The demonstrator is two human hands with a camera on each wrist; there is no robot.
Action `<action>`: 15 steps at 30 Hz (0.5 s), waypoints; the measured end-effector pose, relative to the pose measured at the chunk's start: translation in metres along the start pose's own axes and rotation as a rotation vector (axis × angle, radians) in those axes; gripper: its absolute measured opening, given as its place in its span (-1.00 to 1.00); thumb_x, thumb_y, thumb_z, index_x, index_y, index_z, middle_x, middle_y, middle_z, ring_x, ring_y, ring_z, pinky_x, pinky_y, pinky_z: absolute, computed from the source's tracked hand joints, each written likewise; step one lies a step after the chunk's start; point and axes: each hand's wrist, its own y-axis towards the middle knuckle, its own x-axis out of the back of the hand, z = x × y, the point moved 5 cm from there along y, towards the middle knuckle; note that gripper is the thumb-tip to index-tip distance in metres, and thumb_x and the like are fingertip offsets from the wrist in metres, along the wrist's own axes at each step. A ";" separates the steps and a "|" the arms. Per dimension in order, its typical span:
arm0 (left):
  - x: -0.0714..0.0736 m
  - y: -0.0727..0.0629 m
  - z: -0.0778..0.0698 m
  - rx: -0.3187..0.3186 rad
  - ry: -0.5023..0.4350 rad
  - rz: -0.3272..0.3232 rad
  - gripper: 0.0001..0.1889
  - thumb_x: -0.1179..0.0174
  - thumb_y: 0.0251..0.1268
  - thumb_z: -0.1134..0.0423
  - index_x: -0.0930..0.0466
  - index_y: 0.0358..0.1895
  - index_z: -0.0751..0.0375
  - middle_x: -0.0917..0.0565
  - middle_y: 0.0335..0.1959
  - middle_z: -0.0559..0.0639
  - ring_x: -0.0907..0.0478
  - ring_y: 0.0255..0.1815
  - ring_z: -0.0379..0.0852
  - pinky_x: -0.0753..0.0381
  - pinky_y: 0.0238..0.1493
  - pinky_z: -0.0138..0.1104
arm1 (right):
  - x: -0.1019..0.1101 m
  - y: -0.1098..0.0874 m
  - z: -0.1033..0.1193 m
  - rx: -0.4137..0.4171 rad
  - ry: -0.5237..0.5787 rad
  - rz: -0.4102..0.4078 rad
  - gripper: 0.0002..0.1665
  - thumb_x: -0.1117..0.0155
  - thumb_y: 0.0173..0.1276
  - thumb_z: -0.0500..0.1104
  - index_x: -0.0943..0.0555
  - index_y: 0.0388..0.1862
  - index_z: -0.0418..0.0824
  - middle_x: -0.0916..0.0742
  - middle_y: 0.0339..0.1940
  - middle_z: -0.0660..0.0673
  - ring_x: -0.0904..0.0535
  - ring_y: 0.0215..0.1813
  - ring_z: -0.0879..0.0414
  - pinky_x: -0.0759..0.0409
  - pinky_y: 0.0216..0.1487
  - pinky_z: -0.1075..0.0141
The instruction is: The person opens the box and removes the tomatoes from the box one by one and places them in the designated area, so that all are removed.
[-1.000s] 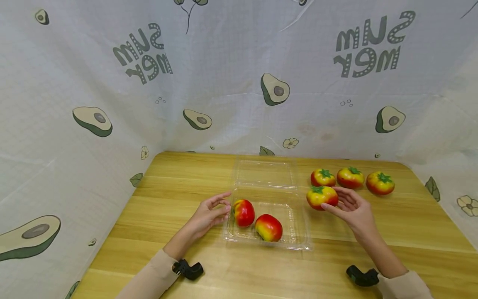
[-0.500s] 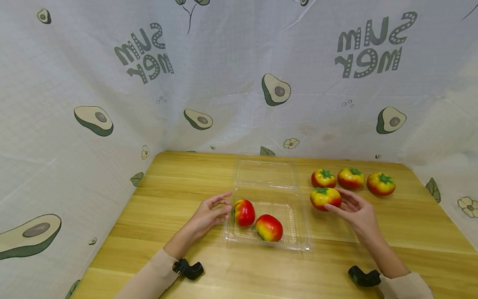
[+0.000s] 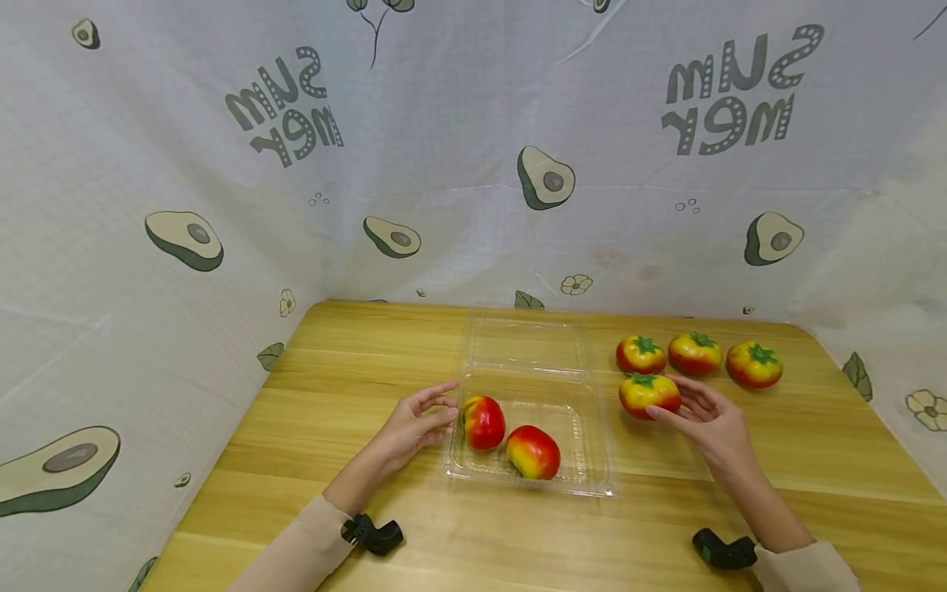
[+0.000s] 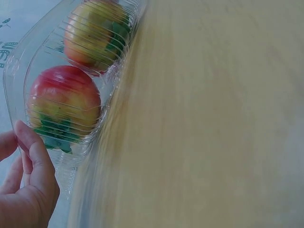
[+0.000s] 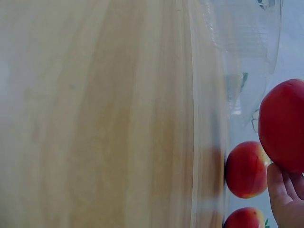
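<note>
My right hand (image 3: 713, 423) grips a red-and-yellow persimmon (image 3: 649, 395) with a green leafy top, thumb at the front and fingers behind. In the right wrist view this persimmon (image 5: 285, 124) hangs above the table level. My left hand (image 3: 413, 423) pinches the left rim of an open clear plastic clamshell box (image 3: 580, 487); in the left wrist view its thumb (image 4: 29, 137) lies against that rim. Inside the box, one persimmon (image 3: 484, 423) is on the left and another (image 3: 533, 452) near the front middle, both tipped on their sides.
Three more persimmons stand at the back right: one (image 3: 640, 355) just behind the held one, one (image 3: 695, 353) beside it and one (image 3: 754, 364) farthest right. The box's lid (image 3: 527, 344) lies open towards the back. A printed curtain (image 3: 459, 164) rises behind the wooden table (image 3: 355, 345).
My right hand has moved slightly right and towards me with the persimmon, away from the box. The left hand and the box have stayed in place.
</note>
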 end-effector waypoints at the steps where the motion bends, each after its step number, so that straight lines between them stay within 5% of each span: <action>1: 0.000 0.000 0.000 0.000 0.001 0.000 -0.42 -0.18 0.42 0.45 -0.29 0.48 0.29 -0.49 0.03 0.10 -0.60 -0.30 -0.20 -0.67 -0.21 -0.43 | 0.001 0.000 0.000 -0.005 -0.006 -0.002 -0.47 -0.43 0.23 -0.45 -0.60 0.17 -0.15 -0.69 -0.03 0.25 -0.60 -0.02 0.43 -0.55 -0.07 0.62; 15: 0.001 0.000 0.001 -0.005 0.011 0.005 -0.42 -0.18 0.43 0.44 -0.28 0.48 0.28 -0.48 0.04 0.12 -0.59 -0.29 -0.20 -0.66 -0.22 -0.44 | 0.007 0.001 -0.007 -0.103 -0.053 -0.031 -0.47 -0.48 0.22 -0.38 -0.55 0.15 -0.15 -0.67 -0.10 0.31 -0.59 -0.06 0.50 -0.55 -0.10 0.65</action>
